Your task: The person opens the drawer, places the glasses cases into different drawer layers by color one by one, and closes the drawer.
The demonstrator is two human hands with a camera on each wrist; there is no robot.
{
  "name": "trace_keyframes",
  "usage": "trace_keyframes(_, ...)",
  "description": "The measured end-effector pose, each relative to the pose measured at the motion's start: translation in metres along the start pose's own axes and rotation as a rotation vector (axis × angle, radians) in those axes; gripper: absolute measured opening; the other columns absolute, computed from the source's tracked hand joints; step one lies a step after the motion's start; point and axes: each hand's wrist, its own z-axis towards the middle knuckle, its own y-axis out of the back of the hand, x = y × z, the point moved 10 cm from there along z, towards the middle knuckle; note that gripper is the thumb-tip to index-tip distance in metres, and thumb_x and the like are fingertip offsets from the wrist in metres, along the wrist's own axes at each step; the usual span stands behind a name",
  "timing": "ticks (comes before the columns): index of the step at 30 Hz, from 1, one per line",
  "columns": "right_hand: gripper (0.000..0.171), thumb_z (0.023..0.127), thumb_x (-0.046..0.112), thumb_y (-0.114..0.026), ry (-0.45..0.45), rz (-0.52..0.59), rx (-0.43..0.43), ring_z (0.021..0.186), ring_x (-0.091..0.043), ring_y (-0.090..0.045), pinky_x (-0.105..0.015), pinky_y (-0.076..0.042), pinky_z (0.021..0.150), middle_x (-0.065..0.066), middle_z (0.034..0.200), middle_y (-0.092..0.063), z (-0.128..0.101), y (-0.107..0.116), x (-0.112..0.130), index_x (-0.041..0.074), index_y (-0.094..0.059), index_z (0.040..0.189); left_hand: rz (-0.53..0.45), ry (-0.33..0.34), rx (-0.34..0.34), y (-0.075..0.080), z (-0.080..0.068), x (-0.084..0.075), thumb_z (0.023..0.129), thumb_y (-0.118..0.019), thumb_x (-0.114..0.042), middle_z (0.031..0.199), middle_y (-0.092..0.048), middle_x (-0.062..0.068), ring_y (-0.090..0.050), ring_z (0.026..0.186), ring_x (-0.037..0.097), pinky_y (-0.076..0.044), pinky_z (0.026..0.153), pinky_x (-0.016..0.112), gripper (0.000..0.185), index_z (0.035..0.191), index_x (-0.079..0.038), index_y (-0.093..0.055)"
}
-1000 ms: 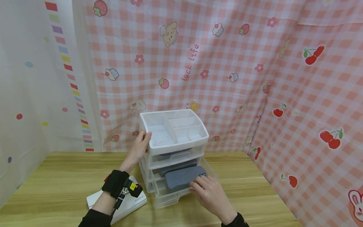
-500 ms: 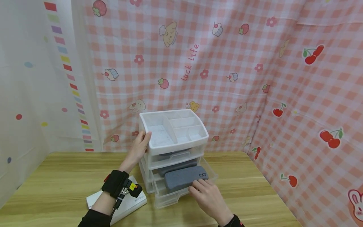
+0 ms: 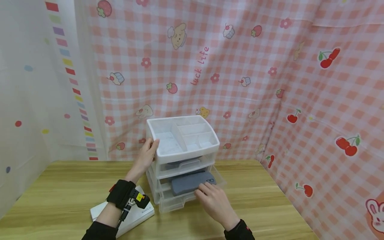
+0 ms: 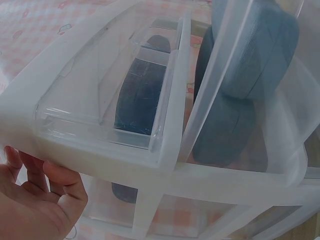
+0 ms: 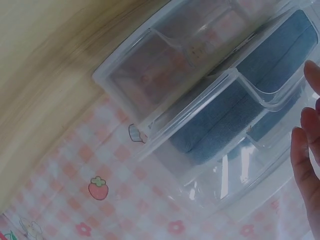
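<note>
Sleeves, both black, enter at the near edge of the wooden table. My left wrist carries a strapped device over a white box that lies flat just beside the organizer's base. My right hand rests with fingers straight against the front of the bottom drawer, pinching nothing; that drawer stands partly out of the clear plastic organizer. Inside it lies the grey glasses case, its printed end toward my fingertips. More grey cases show through the drawer walls above, seen plainly in both wrist views. My left hand grips the organizer's upper left corner, thumb hooked over the rim of the divided top tray. Behind everything hangs a pink checked curtain, with a white spotted curtain on the left.
</note>
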Motion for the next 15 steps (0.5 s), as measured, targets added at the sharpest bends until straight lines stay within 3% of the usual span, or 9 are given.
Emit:
trace_keyframes(7, 0.01, 0.09, 0.015, -0.061, -0.024, 0.021, 0.021, 0.063, -0.009, -0.044, -0.016, -0.03, 0.055, 0.006, 0.074, -0.053, 0.005, -0.017, -0.009, 0.017, -0.06, 0.08, -0.003, 0.008, -0.002, 0.0, -0.001, 0.002, 0.104, -0.029, -0.04, 0.086, -0.037, 0.005, -0.04, 0.072, 0.015, -0.034, 0.063, 0.024, 0.035, 0.101, -0.006, -0.036)
trace_keyframes(12, 0.015, 0.097, 0.02, -0.055, -0.053, 0.029, 0.045, 0.067, -0.009, -0.049, -0.019, -0.037, 0.055, 0.006, 0.078, -0.055, 0.009, -0.029, -0.016, 0.017, -0.062, 0.084, 0.004, -0.001, -0.003, 0.001, -0.001, 0.0, 0.104, -0.029, -0.041, 0.083, -0.036, 0.004, -0.039, 0.069, 0.014, -0.033, 0.061, 0.024, 0.036, 0.101, -0.006, -0.036)
trace_keyframes(15, 0.012, 0.095, 0.02, -0.058, -0.053, 0.018, 0.039, 0.068, -0.009, -0.049, -0.019, -0.038, 0.055, 0.006, 0.079, -0.055, 0.012, -0.034, -0.019, 0.017, -0.061, 0.084, 0.001, -0.004, 0.0, 0.0, -0.001, 0.0, 0.104, -0.029, -0.041, 0.081, -0.035, 0.004, -0.037, 0.066, 0.014, -0.033, 0.06, 0.024, 0.036, 0.101, -0.006, -0.036)
